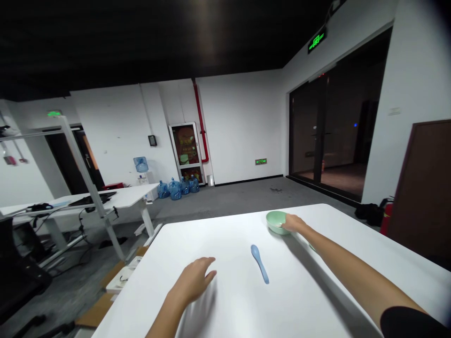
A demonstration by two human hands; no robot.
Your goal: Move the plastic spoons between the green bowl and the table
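Observation:
A light green bowl [275,221] is near the far edge of the white table [225,291]. My right hand [294,223] grips its right rim, with fingertips reaching inside; the thumb is hidden. A blue spoon [260,264] lies on the tabletop between my hands, its rounded end pointing away from me. To the left of the spoon, my left hand [197,278] is held over the table with nothing in it, thumb and fingers apart. Part of a green object [312,246] shows beside my right forearm, which mostly hides it.
Left of my table are cardboard and white boxes [121,280] on the floor and another white desk [123,197] with a metal post. Several blue water bottles [175,189] stand by the far wall. A brown panel [419,188] and a red fire extinguisher [386,216] are at right.

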